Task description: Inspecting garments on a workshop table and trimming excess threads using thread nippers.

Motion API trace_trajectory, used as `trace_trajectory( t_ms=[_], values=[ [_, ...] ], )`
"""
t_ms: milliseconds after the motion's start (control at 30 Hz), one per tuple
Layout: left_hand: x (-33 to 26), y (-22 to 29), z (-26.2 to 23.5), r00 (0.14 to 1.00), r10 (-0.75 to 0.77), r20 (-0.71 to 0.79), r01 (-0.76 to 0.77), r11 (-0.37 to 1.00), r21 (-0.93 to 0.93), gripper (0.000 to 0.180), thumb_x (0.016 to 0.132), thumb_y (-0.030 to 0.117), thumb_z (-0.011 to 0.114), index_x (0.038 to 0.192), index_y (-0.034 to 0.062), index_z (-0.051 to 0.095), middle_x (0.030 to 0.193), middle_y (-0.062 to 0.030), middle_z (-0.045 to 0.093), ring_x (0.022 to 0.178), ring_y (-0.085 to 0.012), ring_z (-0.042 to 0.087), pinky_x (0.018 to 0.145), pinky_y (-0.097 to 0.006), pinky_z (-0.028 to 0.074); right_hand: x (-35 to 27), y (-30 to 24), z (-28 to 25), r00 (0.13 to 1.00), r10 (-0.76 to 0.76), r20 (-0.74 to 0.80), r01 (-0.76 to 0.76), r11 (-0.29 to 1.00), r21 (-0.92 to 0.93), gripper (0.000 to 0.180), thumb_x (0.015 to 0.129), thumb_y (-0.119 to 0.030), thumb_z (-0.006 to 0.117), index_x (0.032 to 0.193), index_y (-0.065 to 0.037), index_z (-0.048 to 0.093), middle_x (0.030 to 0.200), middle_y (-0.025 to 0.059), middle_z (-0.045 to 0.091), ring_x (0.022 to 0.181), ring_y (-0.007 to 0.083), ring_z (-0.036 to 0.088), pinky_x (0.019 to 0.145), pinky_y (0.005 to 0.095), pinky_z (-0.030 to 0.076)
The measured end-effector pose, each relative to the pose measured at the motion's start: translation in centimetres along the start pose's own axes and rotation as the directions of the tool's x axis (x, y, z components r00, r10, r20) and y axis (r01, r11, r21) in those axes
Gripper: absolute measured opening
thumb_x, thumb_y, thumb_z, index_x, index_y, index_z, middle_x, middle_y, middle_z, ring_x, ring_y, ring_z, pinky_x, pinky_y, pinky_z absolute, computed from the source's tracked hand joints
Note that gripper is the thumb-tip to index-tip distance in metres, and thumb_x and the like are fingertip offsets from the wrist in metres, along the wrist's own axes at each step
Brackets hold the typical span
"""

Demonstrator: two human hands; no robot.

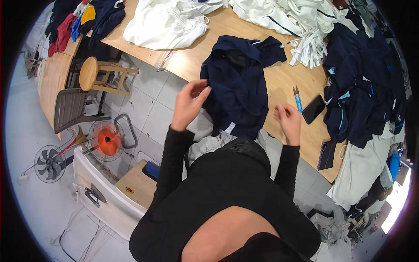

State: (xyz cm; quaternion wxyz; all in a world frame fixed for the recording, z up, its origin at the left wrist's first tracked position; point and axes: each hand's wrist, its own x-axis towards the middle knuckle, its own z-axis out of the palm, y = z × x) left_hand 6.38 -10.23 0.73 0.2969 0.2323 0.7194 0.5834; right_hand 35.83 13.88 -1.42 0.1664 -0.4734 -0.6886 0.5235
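at the table edge, left hand (188,105) pinches the navy garment (238,87); right hand (289,120), loosely curled and empty, could knock the snips (297,98) off.

A black phone (313,109) with a dark screen is seen lying on the worktop (283,83), beside blue snips (297,99).
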Motion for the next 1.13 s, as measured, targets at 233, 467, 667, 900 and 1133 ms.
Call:
trace_trajectory(
  t_ms=[233, 467, 667, 900, 1133],
  values=[
    [4.0, 0.8, 7.3, 0.935, 0.251, -0.249, -0.195, 0.954, 0.228, 0.033, 0.097, 0.014, 0.083, 0.122, -0.0007, 0.067, 0.119, -0.0145, 0.066, 0.086, -0.0209, 0.072, 0.076, -0.032, 0.06, 0.3, -3.3, 7.6, 0.985, -0.169, 0.011, 0.162, 0.919, -0.36, 0.039, 0.09, -0.023, 0.089, 0.115, 0.002, 0.071, 0.085, 0.0115, 0.073, 0.071, 0.0244, 0.071, 0.068, 0.0406, 0.057],
    [1.3, -3.9, 7.6, 0.988, -0.088, -0.129, 0.079, 0.994, -0.069, 0.036, 0.097, 0.02, 0.084, 0.121, -0.0053, 0.072, 0.105, -0.0152, 0.078, 0.088, -0.0198, 0.077, 0.081, -0.031, 0.061, 0.3, -1.7, 8.3, 0.98, -0.091, 0.178, 0.143, 0.942, -0.303, 0.043, 0.085, -0.015, 0.093, 0.117, -0.001, 0.068, 0.082, 0.0038, 0.069, 0.072, 0.0141, 0.069, 0.066, 0.0352, 0.054],
    [4.4, -5.0, 8.1, 0.989, -0.004, -0.147, 0.044, 0.963, 0.267, 0.044, 0.097, 0.029, 0.083, 0.121, -0.007, 0.072, 0.105, -0.0174, 0.079, 0.089, -0.0245, 0.078, 0.083, -0.036, 0.061, 0.0, -2.1, 7.9, 0.92, -0.069, 0.387, -0.193, 0.777, 0.599, 0.022, 0.097, 0.002, 0.075, 0.117, -0.003, 0.068, 0.107, -0.0004, 0.073, 0.097, 0.0121, 0.069, 0.092, 0.0277, 0.053],
    [3.0, -4.4, 4.9, 0.937, -0.276, 0.212, 0.314, 0.406, -0.858, 0.007, 0.107, 0.018, 0.066, 0.11, 0.0117, 0.069, 0.112, -0.0039, 0.075, 0.101, -0.0192, 0.071, 0.092, -0.038, 0.059, -0.7, -2.4, 4.9, 0.937, -0.058, 0.345, -0.26, 0.544, 0.798, 0.028, 0.101, 0.005, 0.066, 0.129, -0.001, 0.066, 0.127, 0.0085, 0.076, 0.117, 0.0166, 0.071, 0.108, 0.0327, 0.053],
    [-2.4, -10.6, -0.9, 0.849, -0.475, 0.231, 0.495, 0.565, -0.66, 0.024, 0.108, 0.029, 0.066, 0.123, 0.0109, 0.066, 0.125, -0.0091, 0.075, 0.116, -0.0243, 0.071, 0.107, -0.042, 0.055, -0.3, -0.5, 5.0, 0.871, -0.061, 0.487, -0.434, 0.368, 0.822, 0.041, 0.102, 0.001, 0.068, 0.141, 0.0, 0.059, 0.14, 0.0142, 0.07, 0.132, 0.023, 0.066, 0.12, 0.04, 0.046]
  ],
)
